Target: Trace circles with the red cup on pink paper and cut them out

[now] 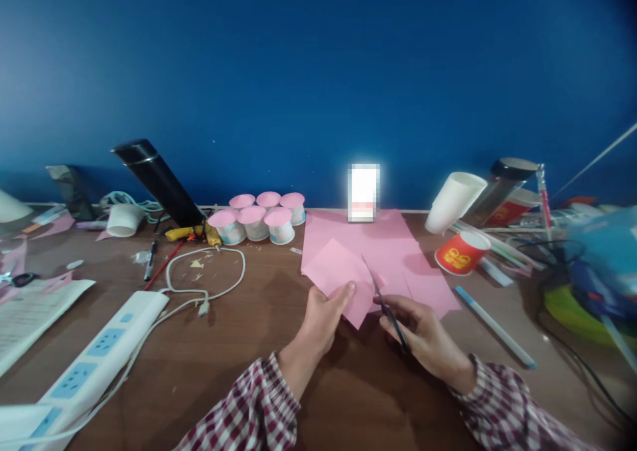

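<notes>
Head view: left hand (321, 318) pinches flat pink paper square (341, 275); right hand (423, 335) grips slim scissors (385, 305).

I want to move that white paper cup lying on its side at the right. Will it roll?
Probably: the white paper cup lies tipped on its round side, so a nudge could roll it in a curve. It looks thin and light, likely easy to crush.
</notes>
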A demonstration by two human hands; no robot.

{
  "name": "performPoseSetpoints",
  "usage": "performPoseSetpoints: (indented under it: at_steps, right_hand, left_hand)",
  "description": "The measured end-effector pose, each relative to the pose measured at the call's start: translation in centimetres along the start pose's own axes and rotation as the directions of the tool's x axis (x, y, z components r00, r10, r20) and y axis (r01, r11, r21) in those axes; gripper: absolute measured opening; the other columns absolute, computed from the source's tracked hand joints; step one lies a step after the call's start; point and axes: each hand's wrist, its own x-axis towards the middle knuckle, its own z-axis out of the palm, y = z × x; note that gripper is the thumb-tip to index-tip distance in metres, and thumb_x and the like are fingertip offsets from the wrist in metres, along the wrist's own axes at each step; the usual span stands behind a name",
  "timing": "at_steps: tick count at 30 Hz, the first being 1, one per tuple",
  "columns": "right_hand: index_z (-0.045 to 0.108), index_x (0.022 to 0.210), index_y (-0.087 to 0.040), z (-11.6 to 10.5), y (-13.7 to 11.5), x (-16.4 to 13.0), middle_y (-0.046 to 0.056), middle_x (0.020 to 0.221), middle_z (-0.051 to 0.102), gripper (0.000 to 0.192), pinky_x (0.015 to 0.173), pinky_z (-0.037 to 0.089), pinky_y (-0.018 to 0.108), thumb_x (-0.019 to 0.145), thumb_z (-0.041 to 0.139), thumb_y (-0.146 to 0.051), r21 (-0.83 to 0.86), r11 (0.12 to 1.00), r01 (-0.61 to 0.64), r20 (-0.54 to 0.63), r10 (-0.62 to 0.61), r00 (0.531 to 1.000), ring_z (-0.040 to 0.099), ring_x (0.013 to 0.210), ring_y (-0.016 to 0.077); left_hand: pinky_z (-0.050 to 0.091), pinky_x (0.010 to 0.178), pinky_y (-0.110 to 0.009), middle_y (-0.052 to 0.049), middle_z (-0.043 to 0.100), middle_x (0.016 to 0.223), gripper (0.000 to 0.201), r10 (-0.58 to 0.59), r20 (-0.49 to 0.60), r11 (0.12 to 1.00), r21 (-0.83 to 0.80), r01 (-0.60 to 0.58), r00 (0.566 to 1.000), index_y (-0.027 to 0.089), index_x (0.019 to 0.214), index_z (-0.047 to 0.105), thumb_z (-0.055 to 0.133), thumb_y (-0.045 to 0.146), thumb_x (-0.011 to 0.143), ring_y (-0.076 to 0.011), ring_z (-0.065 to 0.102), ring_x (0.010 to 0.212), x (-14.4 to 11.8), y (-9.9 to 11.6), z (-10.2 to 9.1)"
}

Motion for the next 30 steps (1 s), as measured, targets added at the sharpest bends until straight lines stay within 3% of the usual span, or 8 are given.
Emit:
performPoseSetpoints:
  at_steps: [15, 30]
  right_hand:
    - [0.062, 0.098, -0.011, -0.15, -0.13, 0.01, -0.002, 0.056, 0.050, 0.039, 0.039, 0.036, 0.020, 0.074, 0.063, -0.042, -0.029, 1.000, 0.003, 0.008, -0.003, 1.000, 0.044, 0.048, 0.0090]
    - [0.062, 0.099, -0.012, -0.06, -0.29, 0.01, -0.003, 0.055, 0.050, 0.041, 0.041, 0.037, 0.021, 0.074, 0.063, -0.044, -0.004, 1.000, -0.018, 0.019, 0.018, 1.000, 0.045, 0.049, 0.0102]
  left_hand:
    - [0.051, 0.068, -0.032, -0.013, 0.070, 0.086, 0.041, -0.020, -0.034, 1.000, -0.022, 0.020, 0.999, 0.008, 0.089, 0.068, 0.077, 0.036, 0.060, -0.0204, 0.064, 0.072, 0.04, 0.05, 0.05]
    - [0.050, 0.067, -0.031, -0.012, 0.070, 0.084, 0.036, 0.004, -0.017, 1.000, 0.012, -0.004, 1.000, 0.008, 0.085, 0.068, 0.074, 0.036, 0.063, -0.0195, 0.063, 0.071, 0.17, -0.09, -0.10]
